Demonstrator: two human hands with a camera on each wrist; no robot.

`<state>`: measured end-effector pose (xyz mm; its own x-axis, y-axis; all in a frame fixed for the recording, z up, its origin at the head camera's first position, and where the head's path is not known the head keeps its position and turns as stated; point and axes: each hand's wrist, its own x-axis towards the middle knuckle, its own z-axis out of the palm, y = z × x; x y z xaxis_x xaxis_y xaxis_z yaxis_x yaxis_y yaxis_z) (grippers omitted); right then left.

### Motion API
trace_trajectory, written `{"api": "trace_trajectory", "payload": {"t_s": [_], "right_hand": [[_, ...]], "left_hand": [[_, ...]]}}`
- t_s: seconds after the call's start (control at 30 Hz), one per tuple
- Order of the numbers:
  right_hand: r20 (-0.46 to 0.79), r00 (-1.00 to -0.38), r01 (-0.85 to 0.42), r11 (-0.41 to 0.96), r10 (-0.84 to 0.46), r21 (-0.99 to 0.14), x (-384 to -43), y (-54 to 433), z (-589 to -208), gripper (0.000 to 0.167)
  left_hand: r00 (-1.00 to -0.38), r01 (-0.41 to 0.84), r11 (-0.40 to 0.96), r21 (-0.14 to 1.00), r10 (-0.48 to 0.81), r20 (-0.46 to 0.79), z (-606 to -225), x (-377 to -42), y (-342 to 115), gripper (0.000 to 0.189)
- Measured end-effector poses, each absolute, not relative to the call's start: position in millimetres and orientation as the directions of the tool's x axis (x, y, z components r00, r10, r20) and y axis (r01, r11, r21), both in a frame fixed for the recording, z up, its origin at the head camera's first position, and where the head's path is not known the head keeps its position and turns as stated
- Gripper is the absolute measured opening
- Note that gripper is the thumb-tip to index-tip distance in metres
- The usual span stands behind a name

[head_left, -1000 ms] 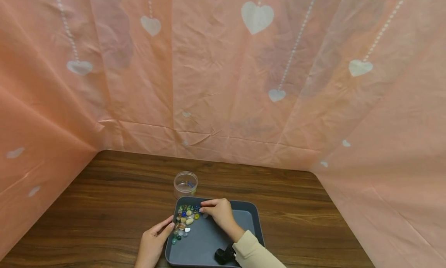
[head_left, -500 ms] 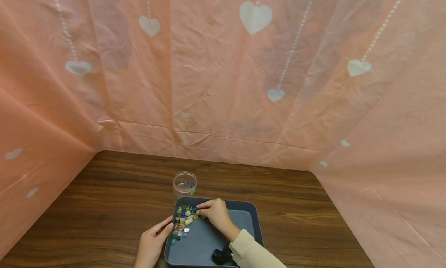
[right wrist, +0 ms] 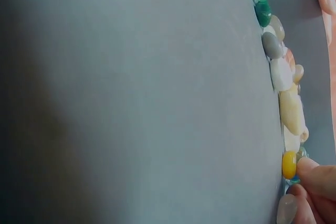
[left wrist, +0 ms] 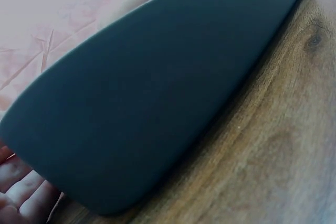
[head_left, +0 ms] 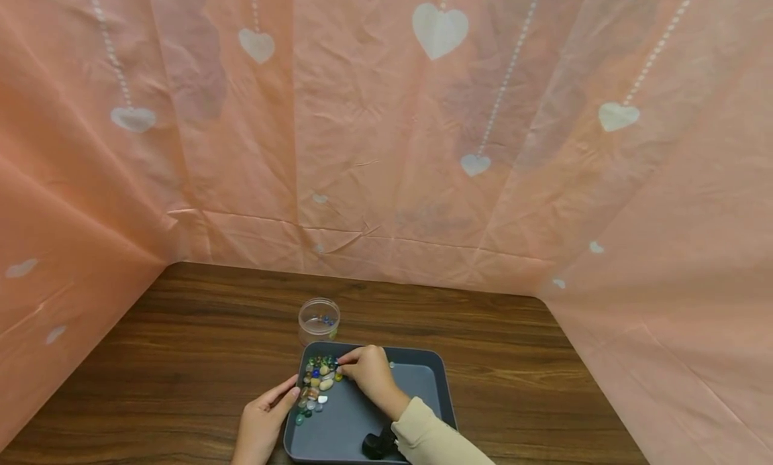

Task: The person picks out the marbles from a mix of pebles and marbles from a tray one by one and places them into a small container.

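Observation:
Polished stones and glass marbles lie in a dark grey tray (head_left: 423, 398), bunched along its left side. My left hand (head_left: 261, 425) grips the tray's left rim, thumb at the rim and fingers along the outer wall; the left wrist view shows fingers (left wrist: 31, 195) under the tray's corner. At the far end of the bunch, my right hand (head_left: 371, 378) pinches down among the pieces. In the right wrist view, a blue glass marble (right wrist: 295, 180) shows partly between thumb and finger, beside a yellow stone (right wrist: 289, 164). A pale clear stone (right wrist: 286, 209) sits by the fingers.
A clear round jar (head_left: 319, 323) with several small blue pieces stands just behind the tray's far left corner. A black object (head_left: 377, 445) shows by the right sleeve. Pink cloth (head_left: 374, 149) with hearts surrounds the wooden table (head_left: 513, 371).
My right hand has shifted a little left, deeper to the far end of the stones. A small pale piece now shows right of it. My left hand stays on the rim.

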<state>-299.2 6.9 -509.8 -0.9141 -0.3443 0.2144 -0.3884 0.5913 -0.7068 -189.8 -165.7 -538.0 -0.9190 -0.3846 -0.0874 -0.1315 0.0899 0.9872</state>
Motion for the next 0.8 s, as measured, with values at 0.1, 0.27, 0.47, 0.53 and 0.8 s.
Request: {"api": "trace_trajectory", "payload": {"t_s": [0.1,0.27,0.47,0.53,0.8], "right_hand": [[0.239,-0.903,-0.417,0.592,-0.358,-0.690,-300,5,-510,0.004],[0.215,-0.918,-0.373,0.547,-0.332,-0.750,-302,9,-509,0.004],[-0.032,-0.951,-0.067,0.304,-0.308,-0.950,-303,18,-504,0.016],[-0.141,-0.940,0.086,0.185,-0.310,-0.979,-303,19,-502,0.021],[-0.333,-0.866,0.420,-0.181,-0.374,-0.889,-312,21,-494,0.038]], "left_hand": [[-0.918,-0.130,0.096,0.987,-0.388,-0.083,-537,-189,-167,0.043],[-0.919,-0.128,0.105,0.986,-0.387,-0.078,-538,-189,-166,0.042],[-0.917,-0.128,0.094,0.987,-0.390,-0.082,-539,-189,-165,0.042],[-0.918,-0.129,0.084,0.988,-0.387,-0.087,-538,-189,-165,0.043],[-0.913,-0.138,0.121,0.983,-0.400,-0.079,-538,-190,-165,0.042]]}}
